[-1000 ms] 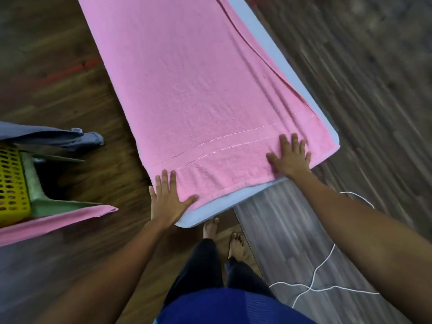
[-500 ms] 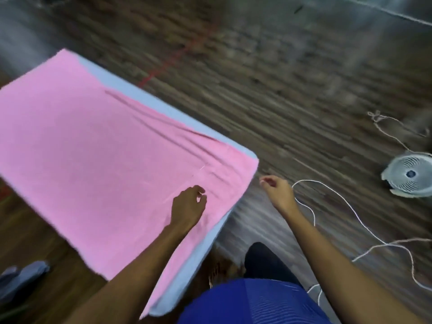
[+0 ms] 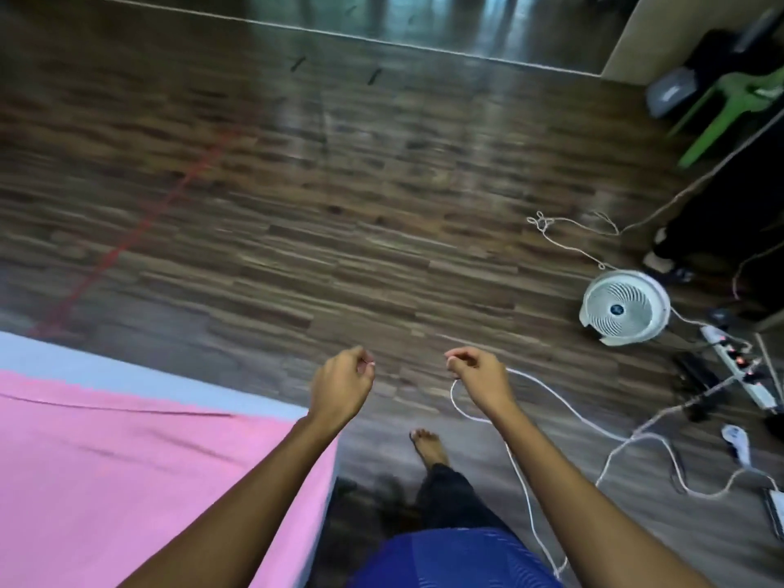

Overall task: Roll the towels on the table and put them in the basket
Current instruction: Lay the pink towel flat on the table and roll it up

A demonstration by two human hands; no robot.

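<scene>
A pink towel (image 3: 127, 473) lies flat on the pale blue table (image 3: 106, 373) at the lower left of the head view. My left hand (image 3: 341, 386) hangs in the air just past the table's corner, fingers loosely curled, holding nothing. My right hand (image 3: 479, 377) floats over the wooden floor to the right, also loosely curled and empty. Neither hand touches the towel. The basket is out of view.
A white cable (image 3: 564, 411) runs across the floor under my right arm. A small white fan (image 3: 623, 307) stands at the right, with a power strip (image 3: 740, 367) beyond it. A green plastic chair (image 3: 738, 99) is at the far right. My bare foot (image 3: 430, 447) is beside the table.
Both hands lifted off the pink towel and now hang free. The view swung right, away from the table, so the yellow basket dropped out of sight.
</scene>
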